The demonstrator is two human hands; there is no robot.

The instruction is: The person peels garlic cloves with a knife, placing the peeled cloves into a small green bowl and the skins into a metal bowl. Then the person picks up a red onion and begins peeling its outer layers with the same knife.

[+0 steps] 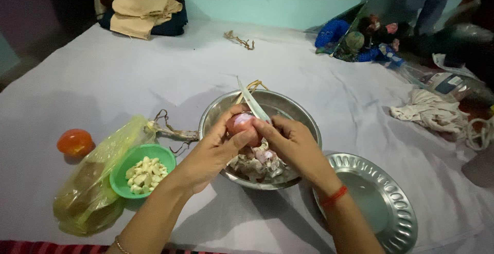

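Peeling a red onion (241, 125) over a steel bowl (288, 111), a person works with both bare hands above a surface spread with a pale cloth (128, 74). The left hand (213, 153) cups the onion from below and behind, its fingers closed around the bulb, which sits just above the bowl's near side. The right hand (288, 143) grips a knife (252, 101), fingers wrapped on the handle and thumb pressed toward the onion, the blade slanting up and away over the bowl's middle. Skins and trimmings (257, 165) lie heaped in the bowl beneath the hands.

A small green bowl (135, 157) of peeled garlic cloves (146, 173) stands just left of the steel bowl, resting against a yellowish plastic bag (92, 192). An orange-red tomato (75, 142) lies further left, apart from the bag. A steel plate (391, 218) with a scalloped rim sits to the right of the bowl, under the right forearm, which wears a red thread (334, 196) at the wrist. Crumpled cloth (432, 111) and a heap of coloured items (355, 40) lie at the far right; folded tan cloth (141, 8) rests at the back.

The work appears to be at the skinning stage: the onion looks whole and uncut. The next move likely calls for a shallow, controlled draw of the blade under the skin, with the left hand turning the bulb and keeping its fingertips out of the edge's path.
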